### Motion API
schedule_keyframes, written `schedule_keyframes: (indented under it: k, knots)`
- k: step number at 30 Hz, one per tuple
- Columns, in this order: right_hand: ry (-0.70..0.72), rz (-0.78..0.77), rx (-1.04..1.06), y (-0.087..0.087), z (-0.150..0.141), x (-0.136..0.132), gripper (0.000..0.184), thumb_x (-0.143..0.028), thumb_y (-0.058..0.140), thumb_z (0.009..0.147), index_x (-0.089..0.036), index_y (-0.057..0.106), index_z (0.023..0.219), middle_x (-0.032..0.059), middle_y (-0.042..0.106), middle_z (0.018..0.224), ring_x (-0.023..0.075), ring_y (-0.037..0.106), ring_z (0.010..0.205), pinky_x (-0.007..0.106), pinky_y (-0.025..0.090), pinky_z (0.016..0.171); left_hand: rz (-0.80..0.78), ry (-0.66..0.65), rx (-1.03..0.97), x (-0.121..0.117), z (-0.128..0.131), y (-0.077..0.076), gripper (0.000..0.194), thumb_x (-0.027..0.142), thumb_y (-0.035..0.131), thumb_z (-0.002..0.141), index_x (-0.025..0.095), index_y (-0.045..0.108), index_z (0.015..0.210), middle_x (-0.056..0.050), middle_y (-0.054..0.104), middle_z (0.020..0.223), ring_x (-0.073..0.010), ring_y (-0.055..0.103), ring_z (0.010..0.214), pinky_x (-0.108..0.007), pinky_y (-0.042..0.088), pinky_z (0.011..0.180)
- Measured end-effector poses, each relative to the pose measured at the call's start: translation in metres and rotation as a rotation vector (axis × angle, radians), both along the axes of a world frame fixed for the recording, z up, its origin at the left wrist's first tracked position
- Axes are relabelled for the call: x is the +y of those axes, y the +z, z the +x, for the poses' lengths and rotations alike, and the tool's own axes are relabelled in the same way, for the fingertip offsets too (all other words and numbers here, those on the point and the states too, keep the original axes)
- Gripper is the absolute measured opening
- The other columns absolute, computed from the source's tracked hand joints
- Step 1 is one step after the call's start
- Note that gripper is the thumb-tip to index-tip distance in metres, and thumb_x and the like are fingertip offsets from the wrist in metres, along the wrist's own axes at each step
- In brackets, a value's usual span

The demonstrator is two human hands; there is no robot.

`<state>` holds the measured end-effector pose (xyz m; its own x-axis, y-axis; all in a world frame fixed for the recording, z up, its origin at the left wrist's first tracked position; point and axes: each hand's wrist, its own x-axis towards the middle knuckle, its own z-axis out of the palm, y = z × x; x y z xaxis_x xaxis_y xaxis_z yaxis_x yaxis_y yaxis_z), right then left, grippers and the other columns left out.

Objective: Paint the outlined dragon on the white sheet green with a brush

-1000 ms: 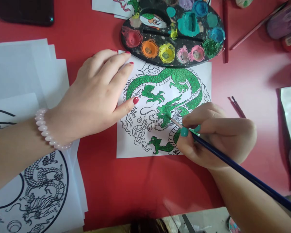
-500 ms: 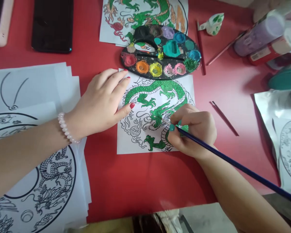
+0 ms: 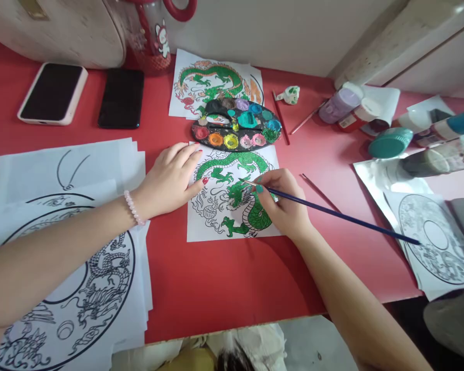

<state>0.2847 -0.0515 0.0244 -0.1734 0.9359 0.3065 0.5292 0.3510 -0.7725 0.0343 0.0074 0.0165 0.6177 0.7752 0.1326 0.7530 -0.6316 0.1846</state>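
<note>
My right hand [image 3: 284, 201] pinches a long dark blue paintbrush [image 3: 344, 215], whose tip points at the dragon's head on a white sheet. That dragon drawing [image 3: 216, 206] has a body mostly painted green, while the flames, ball and belly stay white. Lying flat with fingers stretched out, my left hand [image 3: 174, 178] rests at the sheet's left edge; it holds nothing, and a pink bead bracelet [image 3: 133, 207] circles its wrist. Just above the sheet, overlapping its top edge, sits a black oval palette [image 3: 212, 126] with wells of many paint colours.
Behind the palette lies another painted dragon sheet [image 3: 183, 87]. Two phones [image 3: 54, 93] and a clear cup with a red handle [image 3: 150, 41] stand back left. Stacked line drawings [image 3: 112, 159] lie left. Paint bottles [image 3: 340, 103], thin brushes [image 3: 320, 193] and a circular drawing [image 3: 410, 232] are at right.
The view has tilted up and drawn back, so the wall, cup and more bottles show. The brush tip has shifted slightly upward on the dragon's head; my left hand stays on the sheet's edge.
</note>
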Motion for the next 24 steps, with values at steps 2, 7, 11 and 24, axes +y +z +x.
schedule_keyframes:
  k: [2, 7, 11, 24]
  knots:
    - [0.004, -0.098, 0.003, 0.006, -0.003, -0.004, 0.005, -0.020, 0.048, 0.086, -0.019, 0.051, 0.091, 0.0013, 0.061, 0.080, 0.0074, 0.054, 0.064, 0.023, 0.045, 0.059, 0.007, -0.002, -0.012, 0.000, 0.000, 0.000, 0.060, 0.043, 0.037, 0.092, 0.002, 0.038, 0.136, -0.020, 0.039, 0.143, -0.0342, 0.032, 0.132, -0.051, 0.030, 0.110]
    - [-0.049, -0.151, 0.020, 0.018, -0.017, -0.019, 0.006, -0.016, 0.050, 0.081, -0.019, 0.052, 0.084, -0.0007, 0.059, 0.075, 0.0069, 0.053, 0.063, 0.021, 0.044, 0.056, 0.034, -0.018, -0.030, -0.001, -0.001, -0.001, 0.058, 0.044, 0.033, 0.093, 0.003, 0.042, 0.133, -0.020, 0.043, 0.139, -0.0337, 0.035, 0.130, -0.051, 0.032, 0.110]
    - [-0.070, -0.091, -0.046, 0.019, -0.028, -0.027, 0.013, -0.009, 0.050, 0.073, -0.020, 0.046, 0.078, -0.0039, 0.050, 0.066, 0.0053, 0.046, 0.055, 0.019, 0.038, 0.050, 0.037, -0.020, -0.040, -0.002, 0.000, 0.000, 0.057, 0.043, 0.034, 0.093, 0.003, 0.044, 0.132, -0.020, 0.044, 0.137, -0.0344, 0.037, 0.128, -0.051, 0.032, 0.109]
    - [0.126, 0.186, -0.255, 0.007, -0.040, -0.026, 0.024, 0.001, 0.046, 0.068, -0.021, 0.038, 0.073, -0.0032, 0.043, 0.063, 0.0075, 0.042, 0.059, 0.020, 0.038, 0.052, -0.015, -0.009, -0.026, -0.001, 0.002, 0.004, 0.053, 0.041, 0.037, 0.093, 0.004, 0.045, 0.130, -0.020, 0.043, 0.137, -0.0350, 0.038, 0.128, -0.050, 0.033, 0.109]
